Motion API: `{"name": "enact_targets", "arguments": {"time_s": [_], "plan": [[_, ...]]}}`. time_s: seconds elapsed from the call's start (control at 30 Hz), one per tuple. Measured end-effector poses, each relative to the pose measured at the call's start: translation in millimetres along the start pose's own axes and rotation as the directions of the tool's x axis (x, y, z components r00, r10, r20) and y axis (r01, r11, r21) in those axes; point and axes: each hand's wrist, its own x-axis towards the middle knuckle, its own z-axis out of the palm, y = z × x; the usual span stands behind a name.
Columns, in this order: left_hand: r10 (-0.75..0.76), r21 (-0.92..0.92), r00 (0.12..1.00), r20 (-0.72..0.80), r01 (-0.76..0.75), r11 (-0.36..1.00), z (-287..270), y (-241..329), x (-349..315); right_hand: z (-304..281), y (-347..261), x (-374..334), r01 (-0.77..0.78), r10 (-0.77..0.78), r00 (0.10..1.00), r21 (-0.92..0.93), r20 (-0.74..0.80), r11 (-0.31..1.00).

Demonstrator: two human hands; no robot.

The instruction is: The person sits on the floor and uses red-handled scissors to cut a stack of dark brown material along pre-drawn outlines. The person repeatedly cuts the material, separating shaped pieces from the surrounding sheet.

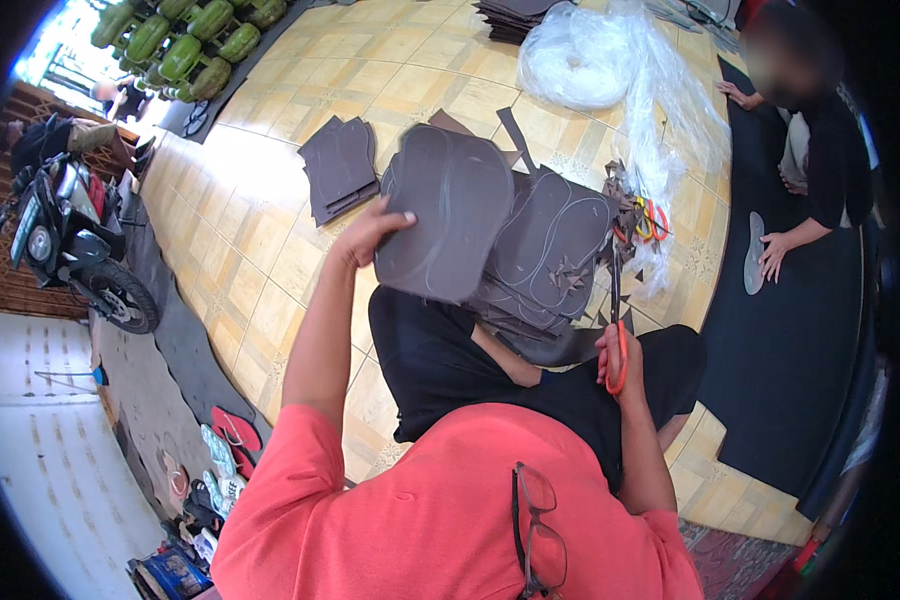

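My left hand [370,235] gripping dark sheet [450,225] by its left edge, holding it raised over floor. My right hand [620,365] grasping scissors [618,330], blades pointing up, just right of sheet, near stack [550,255].

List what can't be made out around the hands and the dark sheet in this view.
- Left hand: its fingers are hidden behind the dark sheet it holds.
- Scissors in the right hand: blades too thin to tell open or closed.
- Sheet pile: the near edge is covered by the raised sheet.
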Motion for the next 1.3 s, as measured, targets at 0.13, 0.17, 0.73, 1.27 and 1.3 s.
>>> {"name": "enact_targets", "arguments": {"time_s": [0.13,0.17,0.73,1.27,1.3], "plan": [[0.229,0.514,0.814,-0.535,0.098,0.852,-26.7,-24.4,35.9,2.0,-1.8,4.8,-0.015,0.015,1.0,0.022,-0.021,1.0],[0.386,0.712,0.721,-0.575,0.209,0.67,-33.9,-40.3,47.0,4.7,-2.9,8.5,-0.029,0.029,0.999,0.029,-0.015,0.999],[0.404,0.971,0.891,-0.209,0.141,0.192,179.7,-100.7,76.3,1.8,-2.5,25.0,-0.121,0.133,0.987,0.13,-0.092,0.984],[0.723,0.485,0.639,-0.263,-0.56,0.672,169.5,-5.7,-10.6,0.5,-5.2,20.3,-0.042,0.051,0.991,0.071,-0.127,0.997],[0.687,0.239,0.666,-0.29,-0.645,0.726,173.8,-5.0,-19.1,4.3,-8.5,17.0,-0.032,0.038,0.989,0.046,-0.143,0.998]]}}
